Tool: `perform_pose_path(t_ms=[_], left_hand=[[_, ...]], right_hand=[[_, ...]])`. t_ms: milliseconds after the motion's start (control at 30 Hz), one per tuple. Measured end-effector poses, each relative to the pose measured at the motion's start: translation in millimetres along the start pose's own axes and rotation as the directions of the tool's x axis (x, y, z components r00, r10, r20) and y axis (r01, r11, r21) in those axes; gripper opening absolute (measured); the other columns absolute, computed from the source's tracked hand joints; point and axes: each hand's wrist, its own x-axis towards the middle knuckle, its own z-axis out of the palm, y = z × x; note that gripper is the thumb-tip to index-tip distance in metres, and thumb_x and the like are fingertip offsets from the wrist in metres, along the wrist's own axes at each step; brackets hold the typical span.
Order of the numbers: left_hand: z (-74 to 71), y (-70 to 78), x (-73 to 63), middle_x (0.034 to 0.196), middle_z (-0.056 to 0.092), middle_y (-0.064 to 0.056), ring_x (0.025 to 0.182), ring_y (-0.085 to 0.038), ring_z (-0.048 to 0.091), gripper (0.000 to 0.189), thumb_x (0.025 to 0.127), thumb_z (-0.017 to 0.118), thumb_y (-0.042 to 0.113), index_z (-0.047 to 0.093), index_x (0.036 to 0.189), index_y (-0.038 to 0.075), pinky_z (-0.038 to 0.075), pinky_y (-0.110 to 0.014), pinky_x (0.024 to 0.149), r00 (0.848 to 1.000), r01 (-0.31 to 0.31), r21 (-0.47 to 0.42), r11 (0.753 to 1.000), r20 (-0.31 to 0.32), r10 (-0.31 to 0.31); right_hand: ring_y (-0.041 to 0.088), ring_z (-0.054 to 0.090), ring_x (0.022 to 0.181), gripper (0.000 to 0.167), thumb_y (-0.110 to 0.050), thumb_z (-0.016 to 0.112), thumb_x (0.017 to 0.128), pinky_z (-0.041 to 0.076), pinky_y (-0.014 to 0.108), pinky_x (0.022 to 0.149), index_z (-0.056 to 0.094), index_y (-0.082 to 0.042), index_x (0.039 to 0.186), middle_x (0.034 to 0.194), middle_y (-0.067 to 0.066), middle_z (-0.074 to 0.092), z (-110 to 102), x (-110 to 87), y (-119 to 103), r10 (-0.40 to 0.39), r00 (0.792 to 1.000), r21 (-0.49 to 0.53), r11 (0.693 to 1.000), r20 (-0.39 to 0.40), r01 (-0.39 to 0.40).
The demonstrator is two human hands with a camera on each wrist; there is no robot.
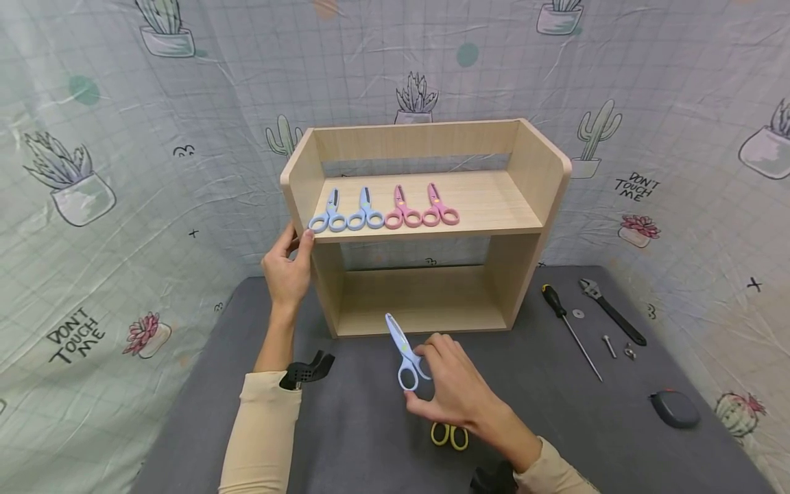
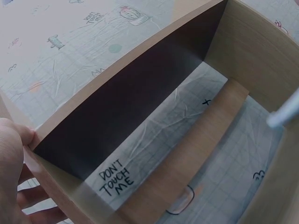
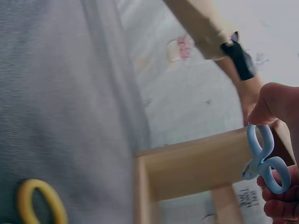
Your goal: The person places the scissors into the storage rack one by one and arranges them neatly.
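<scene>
My right hand pinches a pair of light blue scissors by the handle loops, in front of the wooden shelf unit. Its blades point up and away from me. In the right wrist view, thumb and fingers hold the blue loops. My left hand grips the unit's left side panel, thumb at the front edge. On the upper shelf, two blue scissors and two pink scissors lie in a row, blades toward the back. Yellow scissors lie on the table, partly hidden beneath my right forearm.
Right of the unit, on the dark grey table, lie a screwdriver, an adjustable wrench, a washer, a bolt, a small metal part and a tape measure. A printed cloth hangs around the table.
</scene>
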Motion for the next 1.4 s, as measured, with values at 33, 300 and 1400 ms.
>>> perform_pose_path(t_ms=[33,300,1400], left_hand=[[0.4,0.4,0.1,0.121,0.073,-0.01,0.1,-0.026,0.071,0.037,0.097,0.066,0.031,0.067,0.133,0.02,0.051,-0.011,0.076,1.0,0.0,-0.001,1.0,0.0,0.0],[2.6,1.7,1.6,0.12,0.073,-0.01,0.101,-0.025,0.071,0.037,0.097,0.066,0.029,0.067,0.133,0.021,0.051,-0.012,0.075,1.0,0.005,-0.014,1.0,0.007,-0.004],[0.6,-1.7,1.2,0.12,0.074,-0.009,0.1,-0.024,0.071,0.037,0.097,0.067,0.029,0.068,0.132,0.019,0.05,-0.012,0.079,1.0,0.003,0.008,1.0,-0.004,-0.003]], right_hand=[[0.015,0.05,0.087,0.055,-0.042,0.08,0.064,0.044,0.03,0.076,0.065,-0.008,0.104,0.097,0.0,0.056,-3.6,2.0,-0.3,-0.006,1.0,0.003,1.0,-0.009,0.006],[0.016,0.048,0.086,0.055,-0.038,0.078,0.066,0.042,0.03,0.075,0.064,-0.005,0.108,0.097,0.002,0.056,-30.3,21.0,-1.4,-0.035,0.997,0.013,0.999,-0.065,0.036],[0.031,0.047,0.096,0.058,-0.033,0.074,0.073,0.042,0.039,0.078,0.062,0.01,0.11,0.102,0.019,0.053,-104.9,97.2,64.5,0.065,0.963,0.004,0.998,-0.262,-0.066]])
